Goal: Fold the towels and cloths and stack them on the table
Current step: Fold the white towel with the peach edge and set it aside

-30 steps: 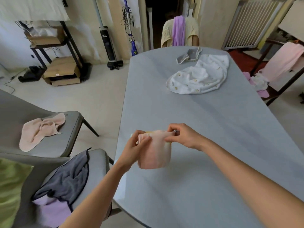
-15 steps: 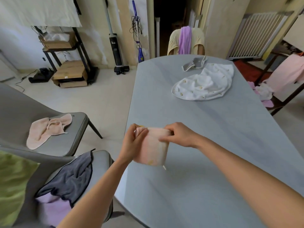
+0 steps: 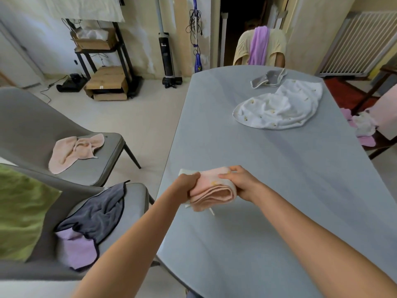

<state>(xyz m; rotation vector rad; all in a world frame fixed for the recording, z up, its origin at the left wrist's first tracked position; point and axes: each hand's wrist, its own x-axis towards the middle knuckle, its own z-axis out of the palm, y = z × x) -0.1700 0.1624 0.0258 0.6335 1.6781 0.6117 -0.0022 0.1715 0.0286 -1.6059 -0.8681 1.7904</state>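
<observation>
Your left hand (image 3: 186,185) covered the left end of the folded pink towel (image 3: 211,191), so how the layers finished on that side could not be seen; a pale strip of cloth poked out just beyond your knuckles, and a small white tag hung below the bundle. Your fingertips on both hands were tucked behind or under the fabric and mostly hidden. Whether the towel's underside touched the table (image 3: 279,190) or hung just above it was hard to tell.

Your left hand gripped the towel's left end, fingers curled round it, wrist bent inward. Your right hand (image 3: 240,183) held the right end, thumb on top and fingers wrapped around the rolled fold. Both forearms reached in from the bottom edge, meeting at the towel over the near left part of the table.

Far beyond your right hand lay a crumpled white cloth (image 3: 279,108) and, past it, a small grey cloth (image 3: 268,78). To the left of your left hand, a chair held a dark grey cloth (image 3: 96,214) over a lilac one, cut partly from view; a farther chair held another pink towel (image 3: 73,149).
</observation>
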